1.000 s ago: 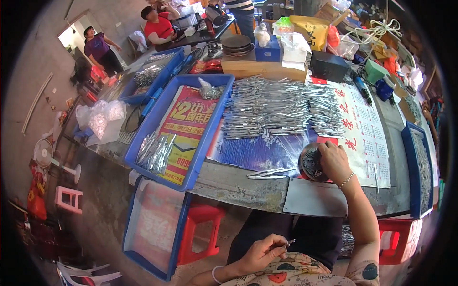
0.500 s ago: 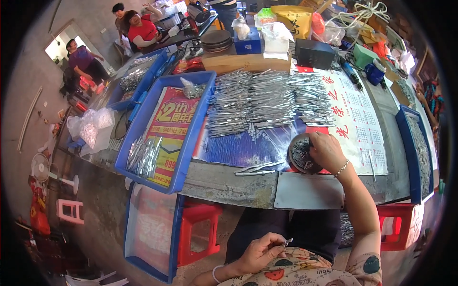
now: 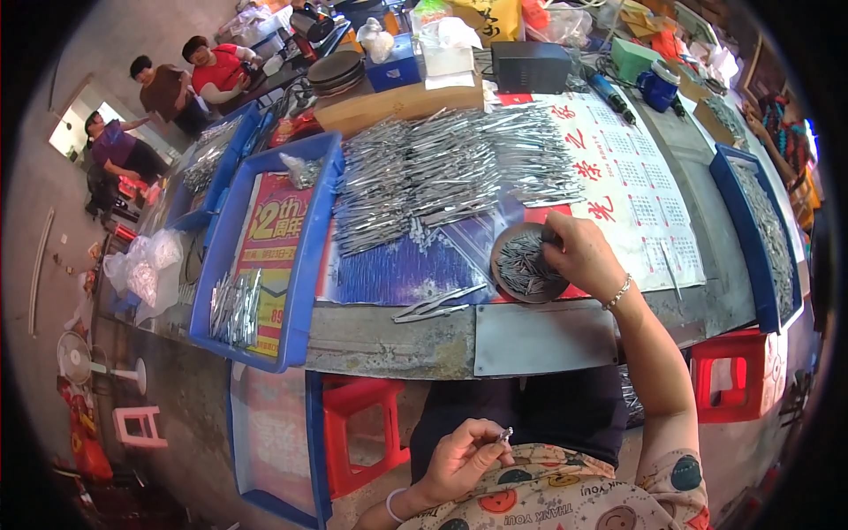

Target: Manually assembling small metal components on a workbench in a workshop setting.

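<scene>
A round brown dish [image 3: 519,261] holds many small, thin metal pieces and sits near the front of the table. My right hand [image 3: 583,256] is at its right rim, fingers bent and pressed together; what they pinch is hidden behind the hand. Low in front of my body, my left hand [image 3: 468,455] pinches a small shiny metal piece [image 3: 504,435] between thumb and fingers. Left of the dish lie a few long metal strips [image 3: 439,303]. A white plate [image 3: 545,341] lies at the table edge, just below the dish.
Rows of silvery metal strips [image 3: 415,168] cover the middle of the table. A blue tray [image 3: 329,203] with more strips stands left, another blue tray [image 3: 751,238] right. Red stools [image 3: 362,433] are by the table. Several people [image 3: 216,75] are at the far left.
The view has shifted, so the table things appear farther left. My right hand stays at the dish, and my left keeps its metal piece. A person in red at the back has lowered a raised hand.
</scene>
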Demonstrator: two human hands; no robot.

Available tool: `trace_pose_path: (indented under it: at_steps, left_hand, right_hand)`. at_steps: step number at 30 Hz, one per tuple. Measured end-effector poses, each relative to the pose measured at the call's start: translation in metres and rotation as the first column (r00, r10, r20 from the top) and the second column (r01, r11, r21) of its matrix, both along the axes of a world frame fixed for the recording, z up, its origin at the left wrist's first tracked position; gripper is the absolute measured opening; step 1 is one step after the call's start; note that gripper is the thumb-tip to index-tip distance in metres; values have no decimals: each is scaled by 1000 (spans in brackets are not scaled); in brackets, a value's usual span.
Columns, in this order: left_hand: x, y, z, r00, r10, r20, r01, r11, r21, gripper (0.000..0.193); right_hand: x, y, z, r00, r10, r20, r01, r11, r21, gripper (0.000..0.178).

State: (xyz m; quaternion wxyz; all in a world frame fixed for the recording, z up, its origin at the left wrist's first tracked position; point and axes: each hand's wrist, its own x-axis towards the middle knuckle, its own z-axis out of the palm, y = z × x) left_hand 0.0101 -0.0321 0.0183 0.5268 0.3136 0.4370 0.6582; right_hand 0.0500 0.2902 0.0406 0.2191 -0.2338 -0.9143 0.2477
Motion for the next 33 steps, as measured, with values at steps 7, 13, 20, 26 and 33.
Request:
trace_pose_path:
  at_steps: [7, 13, 20, 26, 33]
  left_hand:
    - [-1, 5, 5, 1000, -20, -23, 19, 999, -43, 13]
    - [-2, 9, 5, 998, 49, 37, -50, 999, 12, 20]
    - [-10, 17, 9, 997, 66, 31, -65, 997, -40, 24]
    - [-16, 18, 1, 992, 88, 88, -84, 995, -53, 21]
    - [-19, 18, 0, 996, 79, 50, -73, 990, -124, 18]
  right_hand:
    - [10, -5, 8, 999, 10, -46, -22, 968, -252, 18]
    - [20, -24, 12, 989, 59, -135, -111, 899, -425, 22]
    - [44, -67, 25, 966, 171, -192, -255, 741, -621, 17]
    - [51, -95, 14, 944, 242, -223, -322, 536, -781, 15]
    - [56, -112, 15, 933, 214, -289, -339, 258, -905, 14]
